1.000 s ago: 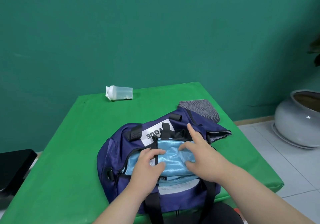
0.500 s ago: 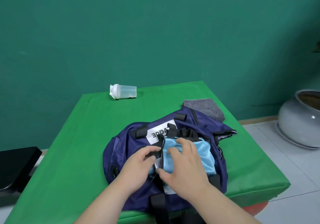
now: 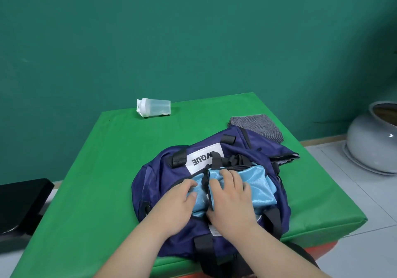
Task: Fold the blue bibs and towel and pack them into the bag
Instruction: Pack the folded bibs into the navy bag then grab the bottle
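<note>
A navy duffel bag (image 3: 163,176) with a white label lies open on the green table (image 3: 103,170). Shiny light-blue bibs (image 3: 257,185) fill its opening. My left hand (image 3: 175,202) has its fingers curled on the left end of the bibs at the opening's edge, thumb on the fabric. My right hand (image 3: 231,200) lies on top of the bibs and presses them down, fingers nearly straight. A black strap runs between the two hands. A grey striped towel (image 3: 260,126) lies folded on the table behind the bag.
A clear shaker bottle (image 3: 153,108) with a white lid lies on its side at the table's far edge. A large grey pot (image 3: 369,142) stands on the tiled floor to the right. A black object (image 3: 19,202) sits left of the table.
Both hands have moved together at the left part of the bag's opening, and the bibs sit lower in the bag. The right hand shifted left and flattened on them.
</note>
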The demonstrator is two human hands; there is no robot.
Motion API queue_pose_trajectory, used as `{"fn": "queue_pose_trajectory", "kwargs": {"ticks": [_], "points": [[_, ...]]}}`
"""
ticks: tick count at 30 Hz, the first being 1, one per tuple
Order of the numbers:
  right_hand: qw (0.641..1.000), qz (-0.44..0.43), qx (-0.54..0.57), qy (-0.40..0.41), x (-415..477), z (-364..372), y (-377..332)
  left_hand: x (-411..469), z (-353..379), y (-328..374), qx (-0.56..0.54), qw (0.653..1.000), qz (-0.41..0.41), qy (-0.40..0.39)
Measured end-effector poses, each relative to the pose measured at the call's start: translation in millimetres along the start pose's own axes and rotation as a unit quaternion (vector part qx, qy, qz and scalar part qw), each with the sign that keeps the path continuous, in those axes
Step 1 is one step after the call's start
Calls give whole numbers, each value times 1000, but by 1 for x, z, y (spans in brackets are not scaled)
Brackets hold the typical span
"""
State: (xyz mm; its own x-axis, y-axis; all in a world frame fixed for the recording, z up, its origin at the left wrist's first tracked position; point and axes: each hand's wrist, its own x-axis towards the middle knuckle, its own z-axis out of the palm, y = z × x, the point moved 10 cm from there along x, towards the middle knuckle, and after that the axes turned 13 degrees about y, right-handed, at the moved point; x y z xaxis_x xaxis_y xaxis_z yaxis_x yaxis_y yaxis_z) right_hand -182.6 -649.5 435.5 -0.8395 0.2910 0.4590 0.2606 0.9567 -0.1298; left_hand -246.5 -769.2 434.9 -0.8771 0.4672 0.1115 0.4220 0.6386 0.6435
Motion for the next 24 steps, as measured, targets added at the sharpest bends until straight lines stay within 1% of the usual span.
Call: {"fn": "queue_pose_trajectory", "kwargs": {"ticks": [5, 10, 14, 16, 17, 20, 24], "points": [[999, 6, -21, -24, 8, 12, 15, -3, 0, -3, 16, 1000, 18, 2], [999, -36, -15, -38, 6, 17, 12, -5, 2, 7, 36, 998, 56, 1], [998, -45, 43, -5, 6, -5, 25, -9, 4, 27, 55, 993, 109, -3], [998, -44, 41, 15, 6, -15, 37, -9, 4, 40, 53, 988, 142, 2], [999, -42, 30, 14, 5, -15, 43, -7, 5, 46, 60, 985, 162, 8], [999, -29, 9, -25, 2, -4, 54, 1, 13, 60, 120, 968, 219, 19], [997, -53, -5, -56, 0, 7, 53, 21, 16, 75, 279, 916, 285, 37]]}}
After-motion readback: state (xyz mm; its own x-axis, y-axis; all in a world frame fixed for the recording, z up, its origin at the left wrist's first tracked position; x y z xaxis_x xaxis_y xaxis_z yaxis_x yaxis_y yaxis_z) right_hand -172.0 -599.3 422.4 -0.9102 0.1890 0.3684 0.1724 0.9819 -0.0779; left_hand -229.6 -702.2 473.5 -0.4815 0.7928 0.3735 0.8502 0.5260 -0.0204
